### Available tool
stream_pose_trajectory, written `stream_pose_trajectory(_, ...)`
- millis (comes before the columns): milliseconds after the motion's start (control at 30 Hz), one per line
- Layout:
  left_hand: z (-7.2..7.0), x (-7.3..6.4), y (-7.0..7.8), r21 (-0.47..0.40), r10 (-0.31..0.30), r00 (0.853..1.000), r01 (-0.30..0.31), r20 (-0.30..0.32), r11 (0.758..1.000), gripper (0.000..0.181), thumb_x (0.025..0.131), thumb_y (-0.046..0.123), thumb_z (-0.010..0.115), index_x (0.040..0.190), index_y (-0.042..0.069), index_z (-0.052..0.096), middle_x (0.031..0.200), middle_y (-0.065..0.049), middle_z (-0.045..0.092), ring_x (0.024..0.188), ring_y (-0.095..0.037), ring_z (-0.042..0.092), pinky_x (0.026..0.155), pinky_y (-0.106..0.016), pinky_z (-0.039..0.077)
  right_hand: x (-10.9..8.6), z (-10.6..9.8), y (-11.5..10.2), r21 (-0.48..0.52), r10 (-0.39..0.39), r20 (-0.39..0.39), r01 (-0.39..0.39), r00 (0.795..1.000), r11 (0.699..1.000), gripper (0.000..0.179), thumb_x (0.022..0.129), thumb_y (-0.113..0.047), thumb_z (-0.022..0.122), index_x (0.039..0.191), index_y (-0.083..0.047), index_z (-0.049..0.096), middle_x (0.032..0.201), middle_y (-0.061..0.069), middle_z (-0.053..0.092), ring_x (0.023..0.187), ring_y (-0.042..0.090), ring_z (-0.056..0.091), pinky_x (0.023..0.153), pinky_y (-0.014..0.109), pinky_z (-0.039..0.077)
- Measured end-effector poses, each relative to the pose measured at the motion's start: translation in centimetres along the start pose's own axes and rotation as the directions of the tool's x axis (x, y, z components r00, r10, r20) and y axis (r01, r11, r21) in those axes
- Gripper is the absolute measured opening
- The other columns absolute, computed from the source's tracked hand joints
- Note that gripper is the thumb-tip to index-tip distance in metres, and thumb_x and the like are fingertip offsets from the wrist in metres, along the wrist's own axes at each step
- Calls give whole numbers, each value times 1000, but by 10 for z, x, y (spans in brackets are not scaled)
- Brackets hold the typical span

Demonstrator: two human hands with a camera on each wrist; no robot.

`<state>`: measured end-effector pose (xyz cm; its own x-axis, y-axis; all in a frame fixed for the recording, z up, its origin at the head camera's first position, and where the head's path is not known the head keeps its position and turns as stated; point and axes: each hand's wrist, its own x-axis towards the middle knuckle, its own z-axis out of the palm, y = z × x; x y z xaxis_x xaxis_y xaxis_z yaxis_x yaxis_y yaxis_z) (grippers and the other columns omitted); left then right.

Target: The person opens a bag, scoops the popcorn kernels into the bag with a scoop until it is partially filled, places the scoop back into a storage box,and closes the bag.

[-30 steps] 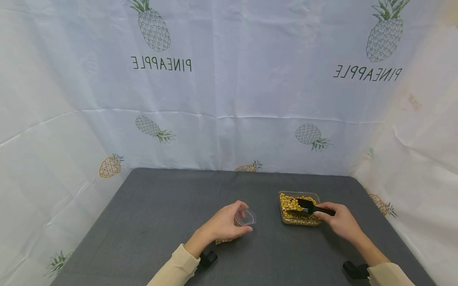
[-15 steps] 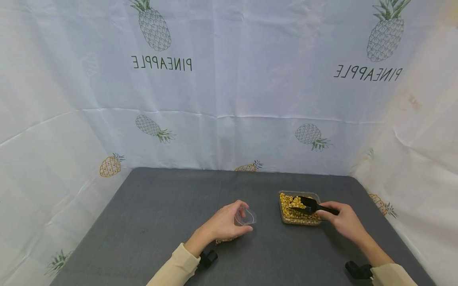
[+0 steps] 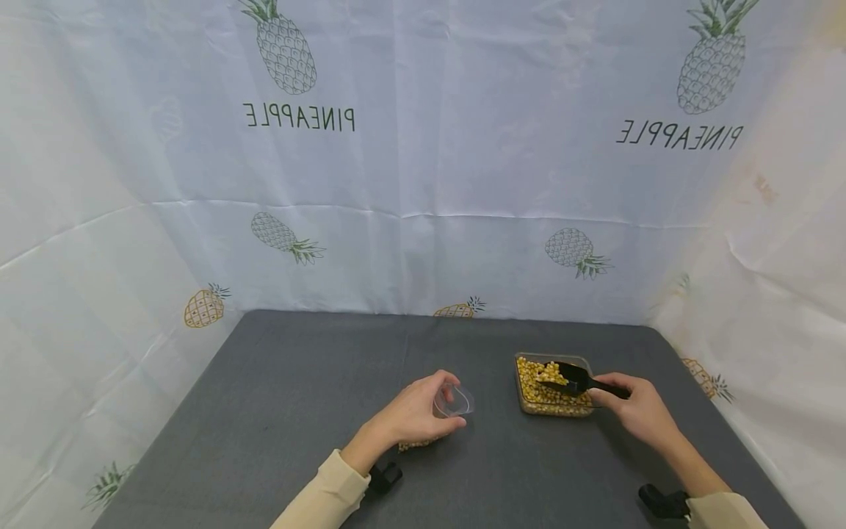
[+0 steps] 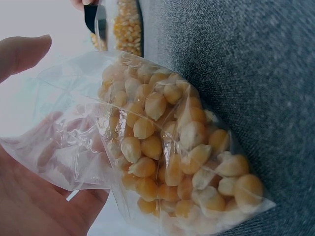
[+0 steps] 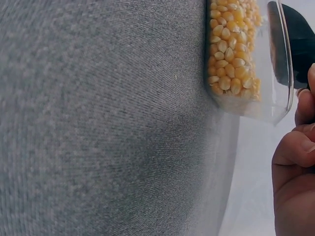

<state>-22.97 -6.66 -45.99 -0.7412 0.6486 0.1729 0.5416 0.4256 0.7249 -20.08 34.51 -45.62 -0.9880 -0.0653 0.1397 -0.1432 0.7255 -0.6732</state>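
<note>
My left hand (image 3: 416,410) curls round the mouth of a clear plastic bag (image 4: 162,147) partly filled with corn kernels. The bag stands on the table with its mouth spread between fingers and thumb; much of it is hidden behind the hand in the head view. On the right, my right hand (image 3: 636,413) grips the handle of a black scoop (image 3: 578,379). Yellow kernels heap on the scoop's blade, which lies over a clear rectangular container (image 3: 555,355) filled with more corn kernels (image 5: 231,54).
A dark grey cloth covers the table (image 3: 317,367). White curtains (image 3: 423,162) printed with pineapples enclose the back and both sides. Black wrist straps (image 3: 385,477) show at both sleeves. The container stands to the right of the bag.
The scoop has come up slightly out of the corn and shifted a little to the right, kernels on its blade. My left hand and the bag have stayed in place.
</note>
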Motion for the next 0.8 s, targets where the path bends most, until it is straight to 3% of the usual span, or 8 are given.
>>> stream_pose_trajectory(567,-1,-1,1,-4,-14,1000,14,2,1000,60,92,40,74,137,6,53,110,-6,62,80,0,61,75,-24,54,1,2,-1,-11,5,1,-5,1000,1000,48,99,-34,69,128,4,66,124,29,64,116,51,58,81,55,55)
stream_pose_trajectory(800,-1,-1,1,-3,-10,1000,10,-5,1000,61,92,40,75,137,6,53,109,-5,62,81,0,61,75,-24,54,1,0,-16,-12,-25,5,25,1000,1000,44,99,-31,69,127,3,67,126,28,64,112,49,60,82,58,54)
